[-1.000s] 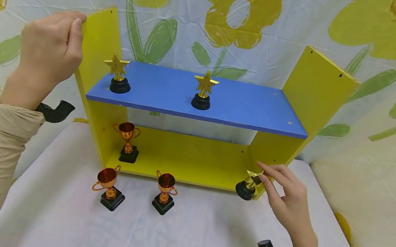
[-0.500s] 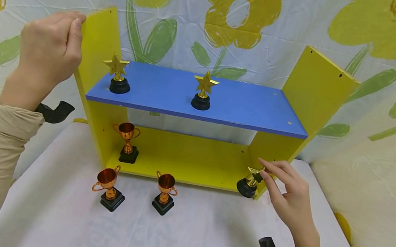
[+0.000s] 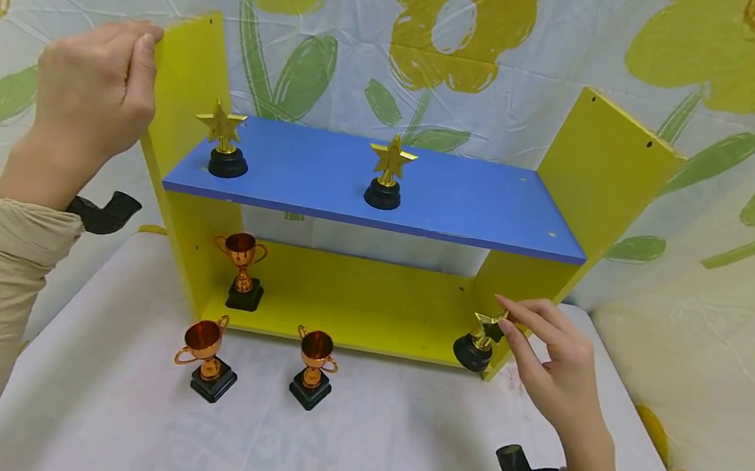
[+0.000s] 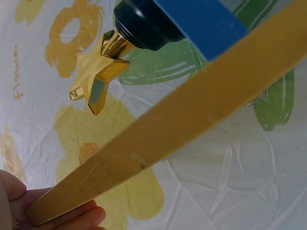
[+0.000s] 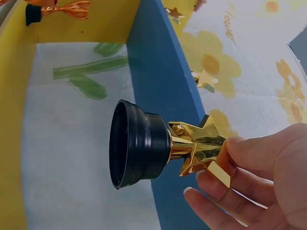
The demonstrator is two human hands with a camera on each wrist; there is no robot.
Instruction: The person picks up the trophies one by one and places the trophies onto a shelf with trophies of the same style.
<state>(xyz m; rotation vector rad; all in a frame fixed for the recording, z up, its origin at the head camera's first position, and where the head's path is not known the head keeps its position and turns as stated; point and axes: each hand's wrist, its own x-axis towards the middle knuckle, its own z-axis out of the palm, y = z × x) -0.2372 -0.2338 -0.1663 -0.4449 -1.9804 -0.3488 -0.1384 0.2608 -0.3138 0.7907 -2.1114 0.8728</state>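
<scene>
A yellow shelf unit (image 3: 601, 169) with a blue upper board (image 3: 454, 198) stands on the white table. My left hand (image 3: 99, 91) grips the top of its left side panel (image 3: 187, 75), whose edge shows in the left wrist view (image 4: 158, 139). My right hand (image 3: 548, 353) pinches the gold star of a star trophy (image 3: 478, 344) with a black base, tilted at the lower shelf's right front corner; the right wrist view shows this trophy (image 5: 158, 148) close up. Two more star trophies (image 3: 221, 139) (image 3: 388, 172) stand on the blue board.
One copper cup trophy (image 3: 242, 269) stands on the yellow lower shelf at the left. Two others (image 3: 207, 356) (image 3: 315, 366) stand on the table in front of it. A flower-printed cloth backdrop (image 3: 461, 32) hangs behind and at both sides.
My right hand has closed its fingertips on the star trophy and lifted it slightly up and back toward the lower shelf's corner. My left hand has stayed on the panel.
</scene>
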